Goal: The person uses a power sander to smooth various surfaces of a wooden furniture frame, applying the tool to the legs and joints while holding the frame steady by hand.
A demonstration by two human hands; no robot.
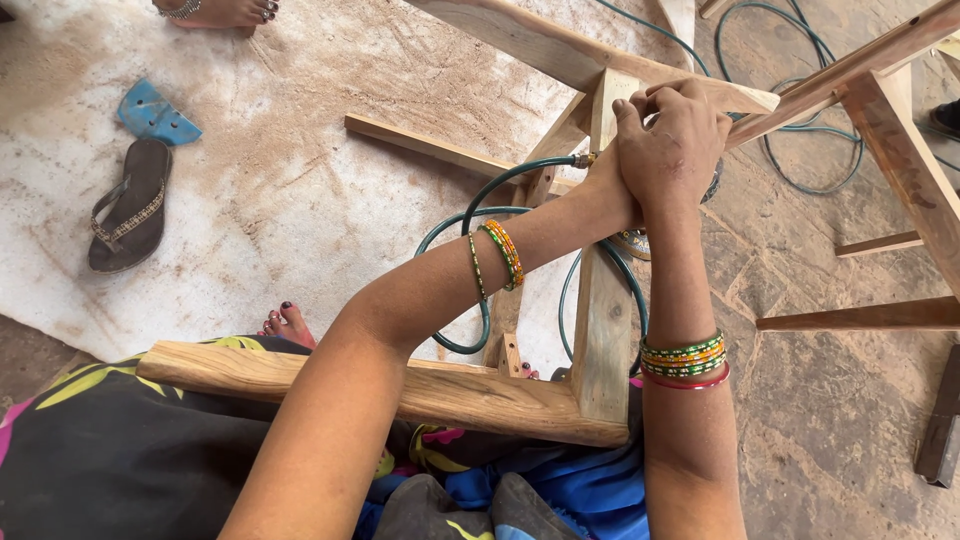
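Head: right hand (672, 135) clenched over left hand (610, 175), wooden frame (603, 330); green hose (500, 190) beneath.

Wooden frame (600, 330) — bare, unvarnished timber, matt, grain visible. Hose (470, 215) — smooth green rubber or plastic, slight sheen. Bangles (684, 358) glossy. Floor (800, 300) rough stone, dusty. Sandal (128, 208) matt, worn.

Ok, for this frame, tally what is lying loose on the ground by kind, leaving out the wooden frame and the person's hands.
Sandal: 1
Blue flat piece: 1
Green hose: 1
Dark block at the right edge: 1
Total: 4
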